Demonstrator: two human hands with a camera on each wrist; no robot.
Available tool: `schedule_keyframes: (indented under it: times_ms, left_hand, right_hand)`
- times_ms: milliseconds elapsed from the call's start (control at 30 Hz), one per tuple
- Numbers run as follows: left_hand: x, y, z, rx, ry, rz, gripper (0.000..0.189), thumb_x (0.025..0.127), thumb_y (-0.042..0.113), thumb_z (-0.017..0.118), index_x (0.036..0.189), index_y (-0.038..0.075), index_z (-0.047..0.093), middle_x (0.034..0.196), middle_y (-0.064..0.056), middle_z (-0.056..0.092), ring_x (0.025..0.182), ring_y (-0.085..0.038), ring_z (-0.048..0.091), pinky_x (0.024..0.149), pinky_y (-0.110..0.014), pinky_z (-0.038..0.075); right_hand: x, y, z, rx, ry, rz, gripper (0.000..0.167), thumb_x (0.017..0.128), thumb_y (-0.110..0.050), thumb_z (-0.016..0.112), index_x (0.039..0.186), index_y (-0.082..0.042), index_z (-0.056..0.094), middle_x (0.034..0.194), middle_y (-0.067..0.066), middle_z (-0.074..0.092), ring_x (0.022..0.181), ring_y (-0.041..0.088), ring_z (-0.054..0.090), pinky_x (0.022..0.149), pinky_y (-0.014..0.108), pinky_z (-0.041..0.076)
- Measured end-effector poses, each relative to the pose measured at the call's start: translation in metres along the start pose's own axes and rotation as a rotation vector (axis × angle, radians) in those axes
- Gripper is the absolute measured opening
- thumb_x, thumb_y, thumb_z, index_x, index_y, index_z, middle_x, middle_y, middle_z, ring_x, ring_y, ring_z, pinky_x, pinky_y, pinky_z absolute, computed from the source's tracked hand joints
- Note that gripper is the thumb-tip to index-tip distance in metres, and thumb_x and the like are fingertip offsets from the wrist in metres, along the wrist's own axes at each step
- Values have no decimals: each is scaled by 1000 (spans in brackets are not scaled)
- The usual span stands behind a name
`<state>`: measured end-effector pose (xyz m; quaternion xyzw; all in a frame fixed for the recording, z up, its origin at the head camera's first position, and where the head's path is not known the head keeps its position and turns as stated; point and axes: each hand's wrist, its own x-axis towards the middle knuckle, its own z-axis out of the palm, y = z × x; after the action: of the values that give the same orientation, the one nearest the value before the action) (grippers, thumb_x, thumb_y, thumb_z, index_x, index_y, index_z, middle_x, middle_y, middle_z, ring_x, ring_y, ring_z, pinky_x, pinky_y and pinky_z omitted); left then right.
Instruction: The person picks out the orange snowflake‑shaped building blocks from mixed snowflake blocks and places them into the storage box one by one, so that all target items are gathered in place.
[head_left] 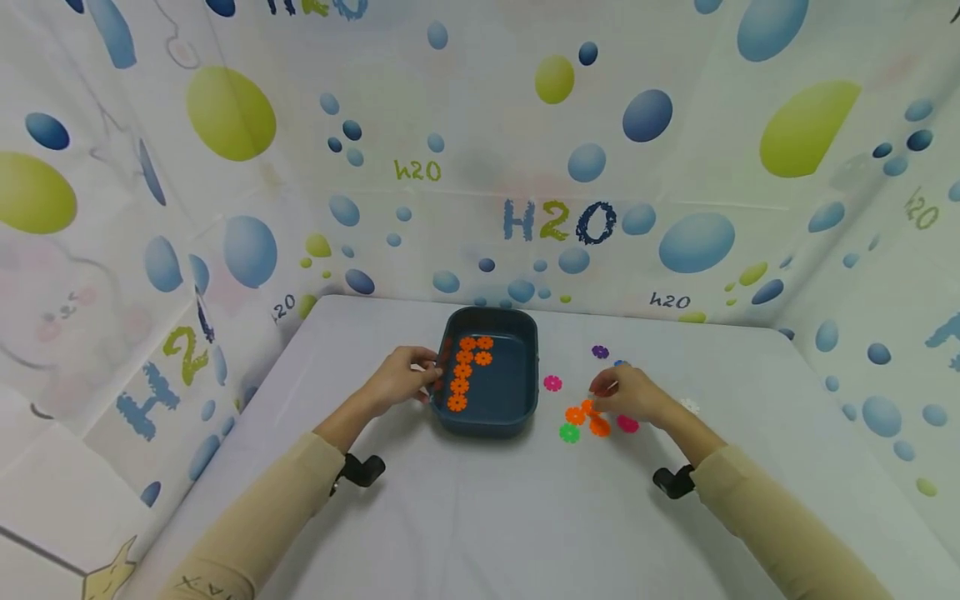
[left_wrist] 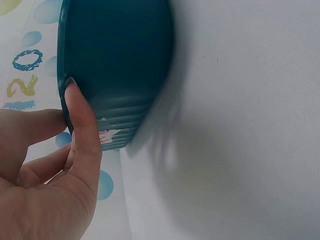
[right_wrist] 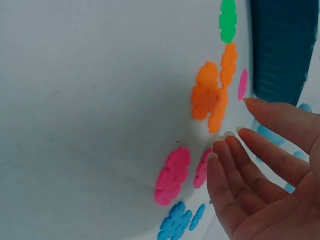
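A dark teal tray (head_left: 512,379) stands on the white table. My left hand (head_left: 397,379) pinches its left rim between thumb and fingers, as the left wrist view also shows. Inside the tray, several orange flower-shaped pieces (head_left: 460,386) form a column along the left side, with two more beside its upper end. To the right of the tray, my right hand (head_left: 633,395) hovers close over loose orange flower pieces (head_left: 575,416), some overlapping. In the right wrist view its fingers (right_wrist: 260,187) are loosely bent, the thumb apart from them, with nothing between.
Near the loose orange pieces lie a green flower piece (head_left: 569,432) and pink flower pieces (head_left: 552,383). Farther back is a purple one (head_left: 600,352); blue pieces (right_wrist: 175,222) and a white one (head_left: 690,406) lie around the right hand. A printed curtain (head_left: 480,167) surrounds the table.
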<state>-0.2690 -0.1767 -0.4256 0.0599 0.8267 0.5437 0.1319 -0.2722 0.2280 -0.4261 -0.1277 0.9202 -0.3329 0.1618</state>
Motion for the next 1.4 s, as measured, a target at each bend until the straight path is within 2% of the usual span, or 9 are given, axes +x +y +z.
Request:
schedule_keyframes:
  times_ms: [200,800,1067,1400]
  left_hand:
    - [-1,1,1,-1,2,6,42,103,6,60,139,-14,49,108,-18,56,86,-22,64,66,-32,63]
    - [-1,2,1,8,-1,-6,41,103,5,59,138,-13,50,108,-18,57,85,-20,64,66,-31,63]
    - [-2,2,2,6,1,11,42,103,6,60,139,-14,49,108,-18,57,86,-21,63,67,-33,63]
    - [-4,4,2,3,2,6,42,103,7,60,138,-14,50,109,-18,56,88,-24,64,67,-32,63]
  right_hand:
    - [-3,7,4,-14,1,-11,29,91,-13,76,116,1,70,109,10,69,103,27,61,90,42,59]
    - [1,16,10,-26,7,-32,21,91,-9,75,110,0,72,94,6,65,89,23,56,77,32,54]
    - [-2,11,11,-52,-2,-6,19,91,-8,75,107,0,69,96,7,65,90,23,57,81,35,57]
    - [-4,12,11,-40,48,-24,17,90,-8,76,103,0,68,93,6,66,87,21,59,83,36,58]
